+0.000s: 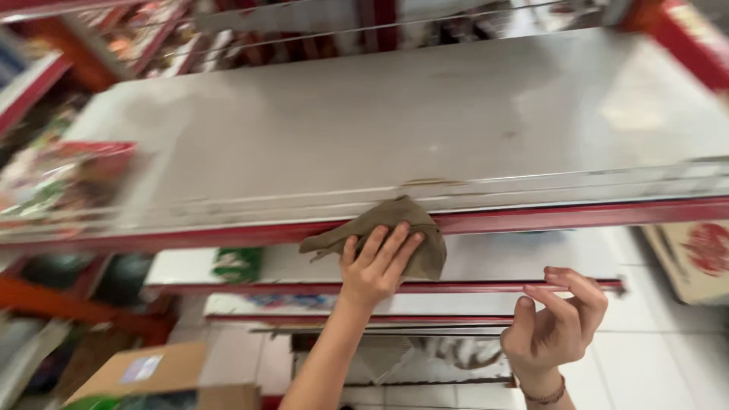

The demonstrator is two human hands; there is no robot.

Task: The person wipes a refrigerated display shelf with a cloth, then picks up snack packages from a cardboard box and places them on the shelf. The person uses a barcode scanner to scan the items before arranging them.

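A wide grey metal shelf (395,121) with a red front edge (562,218) fills the upper view. My left hand (377,263) presses a crumpled olive-brown cloth (395,220) against that red front edge, fingers spread over the cloth. My right hand (558,323) is lower and to the right, fingers curled around the thin red edge of the shelf below (456,287). A beaded bracelet (545,398) sits on the right wrist.
Packaged goods (61,182) lie at the shelf's left end. A cardboard box (159,372) stands on the floor at lower left, another box (695,258) at right. Lower shelves hold a green packet (237,264). White floor tiles (661,357) show below.
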